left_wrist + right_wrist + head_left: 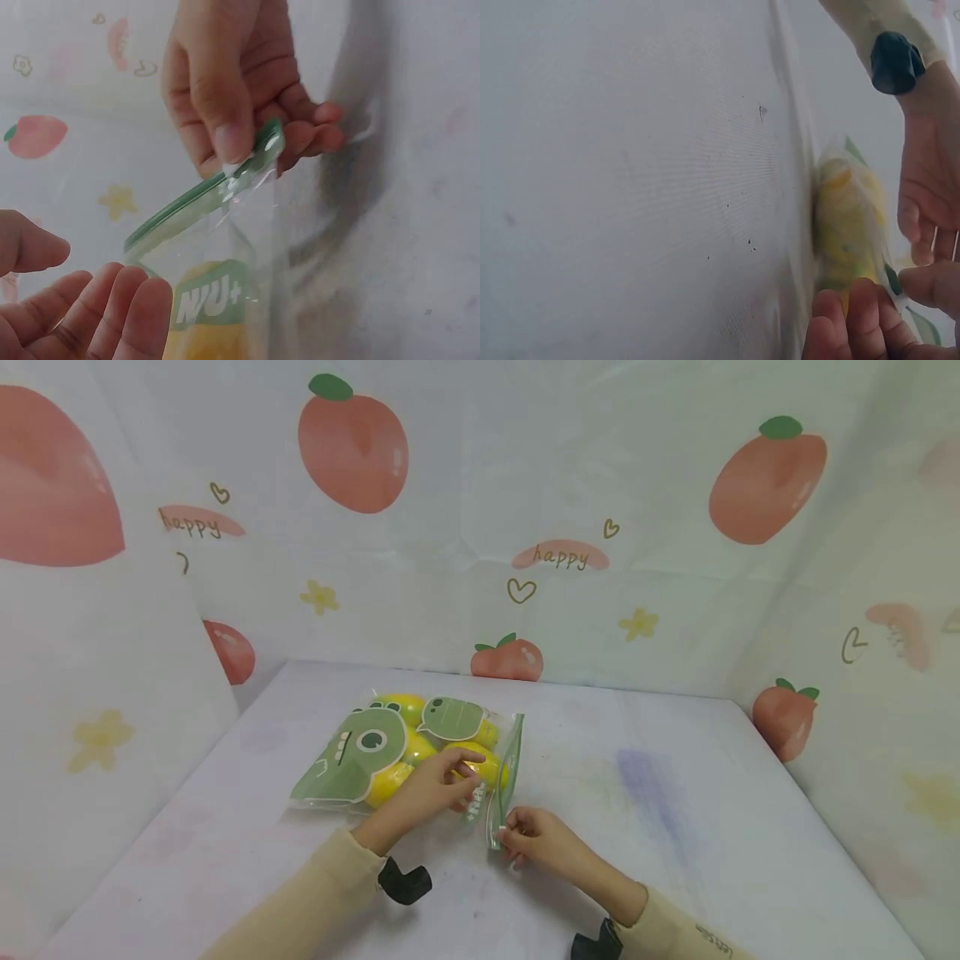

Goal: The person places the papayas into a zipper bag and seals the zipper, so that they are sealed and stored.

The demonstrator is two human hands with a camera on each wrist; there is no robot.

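Observation:
A clear zip bag (330, 781) with green cartoon prints lies on the table, filled with several yellow fruits (387, 783) whose exact kind I cannot tell. Its green zip strip (514, 752) runs along the right side. My right hand (551, 842) pinches the near end of that strip between thumb and fingers, over a small white slider (229, 169). My left hand (435, 787) hovers over the bag's right part, its fingers loosely bent and apart from the thumb. In the left wrist view, the left fingers (142, 319) are beside the bag's mouth, gripping nothing.
A white cloth covers the table (600, 735), with a faint purple stain (648, 793) right of the bag. Around the back and sides hang white sheets (450, 460) printed with peaches. A black band mount (405, 882) sits at the left wrist, another (597, 941) at the right.

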